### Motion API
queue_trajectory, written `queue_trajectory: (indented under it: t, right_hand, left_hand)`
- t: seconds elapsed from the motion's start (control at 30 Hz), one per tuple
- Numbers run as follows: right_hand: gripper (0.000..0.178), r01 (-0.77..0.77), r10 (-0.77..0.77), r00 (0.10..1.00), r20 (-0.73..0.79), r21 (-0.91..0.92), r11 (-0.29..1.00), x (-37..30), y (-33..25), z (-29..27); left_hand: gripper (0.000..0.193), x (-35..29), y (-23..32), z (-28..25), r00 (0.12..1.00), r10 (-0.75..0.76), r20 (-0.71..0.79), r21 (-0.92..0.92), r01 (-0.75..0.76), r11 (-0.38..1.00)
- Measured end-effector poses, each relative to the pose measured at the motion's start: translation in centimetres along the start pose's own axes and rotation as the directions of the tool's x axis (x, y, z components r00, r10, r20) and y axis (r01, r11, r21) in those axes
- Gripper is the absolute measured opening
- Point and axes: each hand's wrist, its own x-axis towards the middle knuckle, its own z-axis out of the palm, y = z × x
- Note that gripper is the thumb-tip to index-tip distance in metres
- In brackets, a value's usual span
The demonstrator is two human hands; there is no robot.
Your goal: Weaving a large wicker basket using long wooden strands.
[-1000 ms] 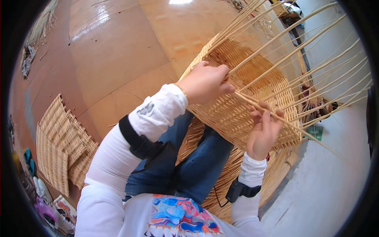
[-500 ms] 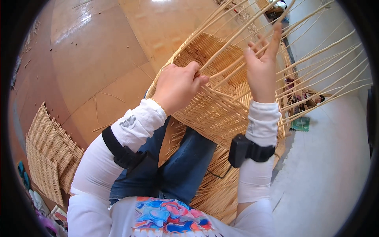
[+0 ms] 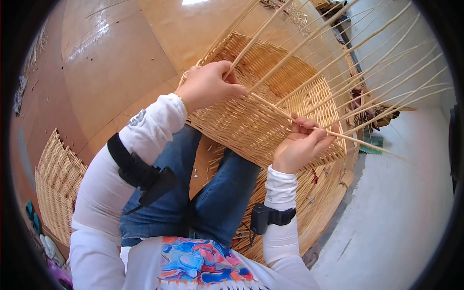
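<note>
A partly woven wicker basket (image 3: 241, 130) leans across my knees, its long stakes (image 3: 314, 36) fanning out to the upper right. My left hand (image 3: 210, 86) is closed over the basket's near rim at the left, around the base of a stake. Lower and to the right, my right hand (image 3: 302, 147) pinches a pale wicker rod (image 3: 367, 144) low along the same rim. The rod's tip points right, past the basket's corner. My fingers hide part of the rim under both hands.
A bundle of loose wicker rods (image 3: 309, 212) lies below the basket on the right. A woven wicker panel (image 3: 53, 193) stands on the left of the floor. The pale wall (image 3: 382, 208) borders the right side, with a green piece (image 3: 374, 145) beside it.
My right hand has come down from among the raised stakes to the near rim and bent a rod down rightward. My left hand has shifted slightly left, still at the rim.
</note>
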Motion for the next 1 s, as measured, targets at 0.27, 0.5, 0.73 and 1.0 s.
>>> queue_trajectory:
  t: [0.27, 0.5, 0.73, 1.0]
  right_hand:
    - [0.042, -0.035, 0.027, 0.986, 0.163, 0.049, 0.998, -1.9, -2.4, 0.1]
    - [0.027, -0.259, 0.23, 0.948, 0.219, 0.116, 0.959, -1.2, -1.0, -0.5]
    - [0.029, -0.129, 0.137, 0.965, 0.222, -0.05, 0.99, 3.2, -7.0, -5.9]
    - [0.064, 0.501, -0.089, 0.698, 0.71, -0.395, 0.77, 9.3, -10.2, 5.4]
  left_hand:
    - [0.064, 0.2, 1.0, 0.6, 0.97, 0.052, -0.236, 0.119, -0.024, 0.993]
    - [0.037, -1.9, 3.6, 2.6, 0.882, 0.393, -0.26, 0.048, -0.395, 0.917]
    - [0.044, 0.1, 4.0, 3.3, 0.957, 0.271, 0.107, 0.162, -0.285, 0.945]
    - [0.038, -0.3, 4.0, 5.4, 0.958, 0.232, -0.171, 0.05, -0.227, 0.973]
